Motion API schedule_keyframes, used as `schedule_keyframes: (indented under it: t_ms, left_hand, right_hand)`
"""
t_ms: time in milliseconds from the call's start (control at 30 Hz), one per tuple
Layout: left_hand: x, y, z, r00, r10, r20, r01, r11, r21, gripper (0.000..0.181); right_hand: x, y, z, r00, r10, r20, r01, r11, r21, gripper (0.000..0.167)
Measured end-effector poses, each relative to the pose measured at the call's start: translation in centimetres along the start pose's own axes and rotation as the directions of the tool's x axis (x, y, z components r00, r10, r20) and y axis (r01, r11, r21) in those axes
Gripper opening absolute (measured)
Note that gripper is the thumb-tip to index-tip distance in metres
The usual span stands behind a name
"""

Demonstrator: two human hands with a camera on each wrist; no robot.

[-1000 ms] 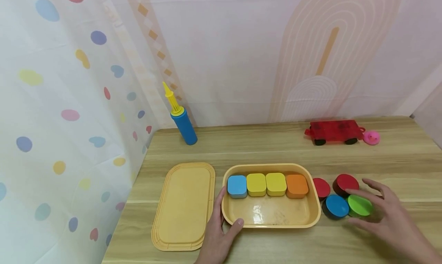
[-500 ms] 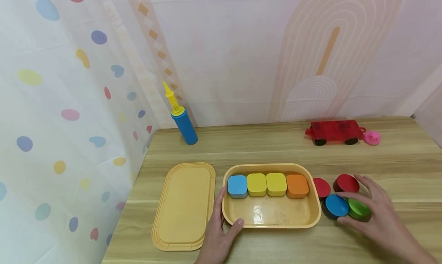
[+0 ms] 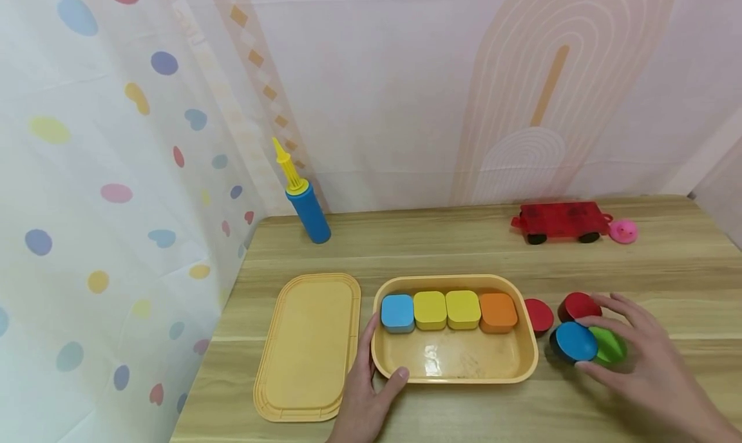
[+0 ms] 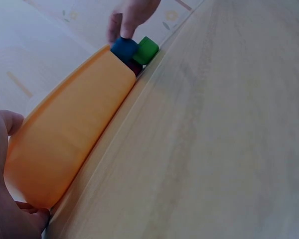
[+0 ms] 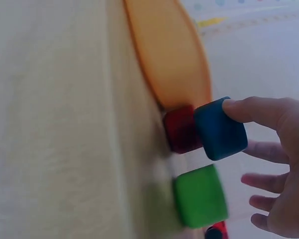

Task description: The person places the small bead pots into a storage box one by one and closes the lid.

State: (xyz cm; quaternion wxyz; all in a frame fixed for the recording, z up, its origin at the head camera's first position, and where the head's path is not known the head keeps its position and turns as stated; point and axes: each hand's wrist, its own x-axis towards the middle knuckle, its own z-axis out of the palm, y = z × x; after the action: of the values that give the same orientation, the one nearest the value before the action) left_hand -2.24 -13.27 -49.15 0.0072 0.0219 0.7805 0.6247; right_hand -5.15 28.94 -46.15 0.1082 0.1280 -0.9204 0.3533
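My left hand (image 3: 366, 391) grips the left end of a yellow-orange plastic box (image 3: 452, 373), its thumb at the front wall. Inside, along the back, sit a light blue block (image 3: 398, 312), two yellow blocks (image 3: 430, 310) and an orange block (image 3: 499, 312), all with rounded square tops. To the right of the box, my right hand (image 3: 646, 359) pinches a round blue block (image 3: 575, 341) between thumb and fingers; the right wrist view has it raised off the table. A round green block (image 3: 610, 346), partly hidden, and two round red blocks (image 3: 580, 306) (image 3: 539, 315) stand close by.
Left of the box lies a flat yellow-orange lid (image 3: 308, 346). Toward the back stand a blue and yellow hand pump (image 3: 309, 211), a red toy wagon (image 3: 561, 221) and a small pink toy duck (image 3: 624, 231). A patterned curtain (image 3: 371, 95) hangs behind the wooden table (image 3: 417, 246).
My right hand has closed in on the blue block, taken hold of it and lifted it slightly, shifting it a little right. My left hand stays on the box.
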Motion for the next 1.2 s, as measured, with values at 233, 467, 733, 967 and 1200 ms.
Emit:
schedule_keyframes:
  t_ms: [233,467,733,967,1200]
  left_hand:
    - [0.1,-0.1,0.1,1.0,-0.018,-0.003,0.018,1.0,0.003,0.092]
    - [0.1,-0.1,0.1,1.0,-0.029,-0.009,0.029,1.0,0.009,0.092]
    - [0.0,-0.1,0.0,1.0,-0.025,-0.009,0.025,1.0,0.008,0.092]
    - [0.0,0.1,0.0,1.0,-0.021,-0.01,0.021,1.0,0.013,0.092]
    - [0.1,0.0,0.0,1.0,0.013,0.001,-0.013,1.0,0.018,0.084]
  right_hand:
    - [0.3,-1.7,-1.2,0.996,0.042,-0.08,-0.046,0.998,-0.044,0.073]
    - [1.1,-4.1,-1.1,0.995,-0.028,-0.101,0.032,0.999,0.034,0.076]
    - [2.5,-7.0,-0.1,0.988,-0.149,-0.03,0.151,0.984,0.098,0.078]
    - [3.6,-8.3,1.6,0.979,-0.198,0.041,0.192,0.974,0.125,0.074]
    - [4.5,-9.4,3.4,0.971,-0.219,0.095,0.196,0.959,0.202,0.064]
